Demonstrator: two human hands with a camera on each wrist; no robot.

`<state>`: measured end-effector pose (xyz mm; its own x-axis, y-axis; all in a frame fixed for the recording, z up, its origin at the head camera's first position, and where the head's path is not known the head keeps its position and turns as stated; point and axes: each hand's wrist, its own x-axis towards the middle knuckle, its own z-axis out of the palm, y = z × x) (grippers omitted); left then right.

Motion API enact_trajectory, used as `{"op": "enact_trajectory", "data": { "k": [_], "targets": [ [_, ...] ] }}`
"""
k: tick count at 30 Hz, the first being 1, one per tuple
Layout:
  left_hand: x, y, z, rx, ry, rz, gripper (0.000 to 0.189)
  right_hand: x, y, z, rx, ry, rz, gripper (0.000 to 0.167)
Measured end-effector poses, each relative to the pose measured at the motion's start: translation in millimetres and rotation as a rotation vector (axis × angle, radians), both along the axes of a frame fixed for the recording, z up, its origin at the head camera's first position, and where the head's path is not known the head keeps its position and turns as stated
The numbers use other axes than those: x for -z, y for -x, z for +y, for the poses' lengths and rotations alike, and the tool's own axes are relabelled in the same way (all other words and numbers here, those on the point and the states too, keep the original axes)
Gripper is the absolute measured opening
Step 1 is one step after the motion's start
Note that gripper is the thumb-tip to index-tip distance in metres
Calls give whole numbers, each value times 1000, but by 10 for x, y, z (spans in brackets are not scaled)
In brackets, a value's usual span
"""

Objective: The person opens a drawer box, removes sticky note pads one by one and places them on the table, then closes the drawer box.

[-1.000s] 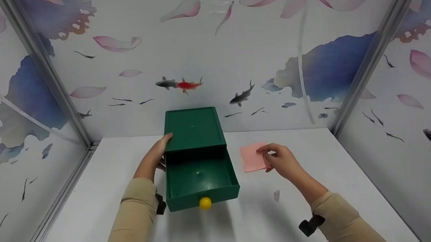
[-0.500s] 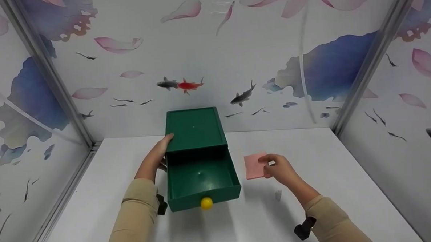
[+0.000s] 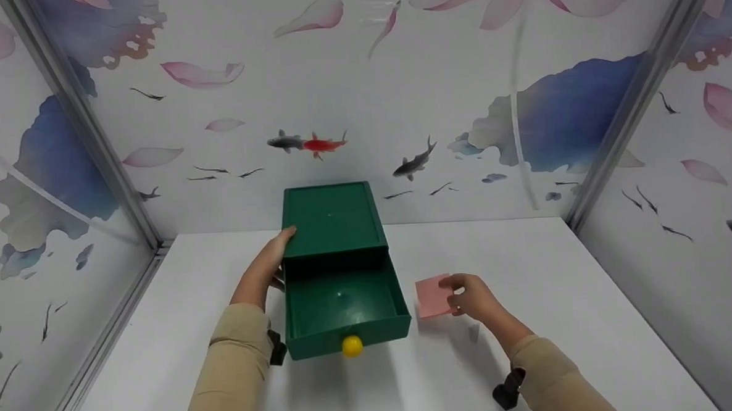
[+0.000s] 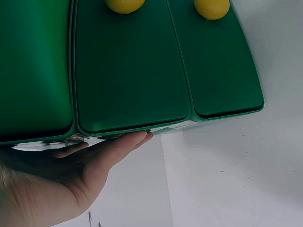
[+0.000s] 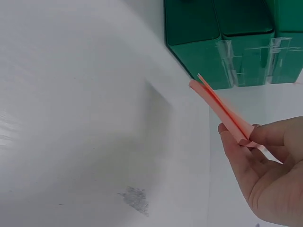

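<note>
Pink paper (image 3: 433, 296) is just to the right of the green drawer unit (image 3: 332, 219), level with the pulled-out drawer and apart from it, held clear of the white tabletop (image 3: 592, 294). The right hand (image 3: 474, 294), to the right of the unit, grasps the paper between thumb and fingers at the edge farther from the unit; the right wrist view shows two layers of it parting at the end nearer the unit. The left hand (image 3: 275, 249) lies against the unit's left side with its thumb at the left edge of the top; in the left wrist view its fingers stretch along that side, pressing it without curling round anything. At the unit's front, the top drawer (image 3: 310, 347) juts toward the person, its visible floor bare, with a round yellow knob (image 3: 352, 346) on its face. Below it in the unit sit two pushed-in drawers (image 4: 132, 71), each with a yellow knob of its own. Clear tape (image 5: 227, 61) runs along the unit's right side. Behind the unit stands a pale wall panel (image 3: 336, 77) printed with fish and petals.
</note>
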<state>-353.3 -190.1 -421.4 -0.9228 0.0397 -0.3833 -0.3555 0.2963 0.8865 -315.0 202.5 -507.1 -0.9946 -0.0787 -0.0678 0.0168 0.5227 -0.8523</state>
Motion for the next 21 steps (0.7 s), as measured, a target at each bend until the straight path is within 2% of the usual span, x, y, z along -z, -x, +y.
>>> {"op": "enact_trajectory", "data": {
  "k": [14,21],
  "targets": [
    [11,-1,-3,6,-10,-20,91,285,137,3,64,17,-140,35],
    [-8,21,30,-14,5,-16,92,349,233,29,73,23,-148,36]
  ]
}}
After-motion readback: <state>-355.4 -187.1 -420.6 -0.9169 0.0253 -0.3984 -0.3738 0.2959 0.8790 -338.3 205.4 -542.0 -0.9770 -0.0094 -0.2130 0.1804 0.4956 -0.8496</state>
